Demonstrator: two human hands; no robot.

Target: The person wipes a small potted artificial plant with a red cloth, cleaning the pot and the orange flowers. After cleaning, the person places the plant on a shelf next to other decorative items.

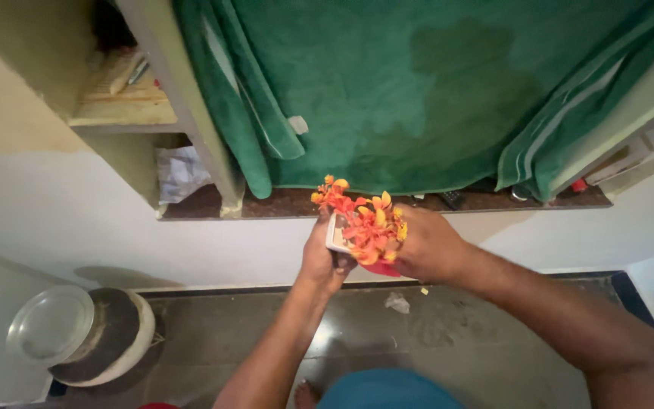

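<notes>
A bunch of small orange and red flowers sits in a small pot, white on one side and red underneath. My left hand grips the pot's white side from the left. My right hand is closed around the pot and flowers from the right. Both hands hold it in the air just in front of the dark stone shelf edge.
A green towel hangs over the shelf opening. A side shelf holds small items and crumpled paper. On the dark floor at lower left stands a round vessel with a clear lid. Scraps lie on the floor.
</notes>
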